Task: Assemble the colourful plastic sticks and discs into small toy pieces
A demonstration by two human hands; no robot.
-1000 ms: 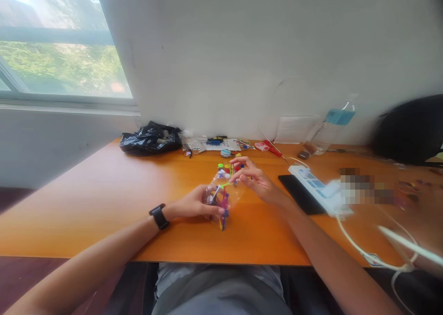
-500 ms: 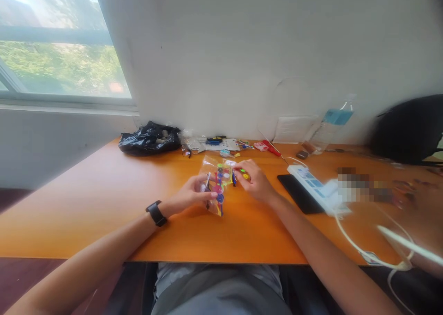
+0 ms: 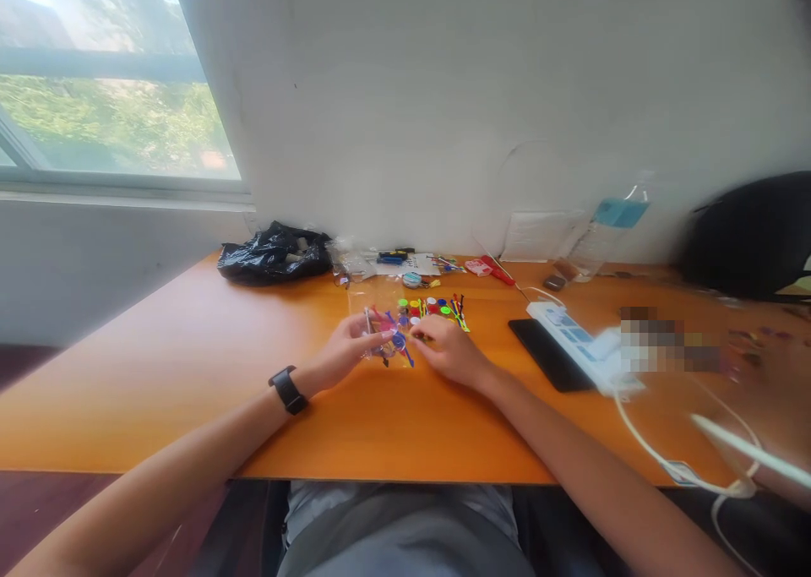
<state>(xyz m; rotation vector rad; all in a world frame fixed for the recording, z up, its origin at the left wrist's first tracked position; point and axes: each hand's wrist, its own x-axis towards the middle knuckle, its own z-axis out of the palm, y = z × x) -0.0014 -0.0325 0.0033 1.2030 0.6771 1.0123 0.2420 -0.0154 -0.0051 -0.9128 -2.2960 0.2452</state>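
My left hand [image 3: 345, 349], a black watch on its wrist, pinches a clear plastic bag [image 3: 380, 328] that lies flat on the orange table [image 3: 190, 366]. Several small coloured sticks and round pieces [image 3: 434, 308] are spread on the table just beyond the bag's right end, some still inside it. My right hand [image 3: 447, 349] rests beside the bag, fingers curled, its fingertips at a small piece near the bag's opening; what they hold is too small to make out.
A black plastic bag [image 3: 274, 254] lies at the back left. Small tools and packets [image 3: 405, 264] sit by the wall. A black phone [image 3: 550, 353], white power strip [image 3: 574, 336] with cable and a water bottle [image 3: 601, 231] are to the right.
The bag was held up off the table; it has been lowered flat and moved left. Coloured pieces now lie spread on the table. My right hand moved left and down.
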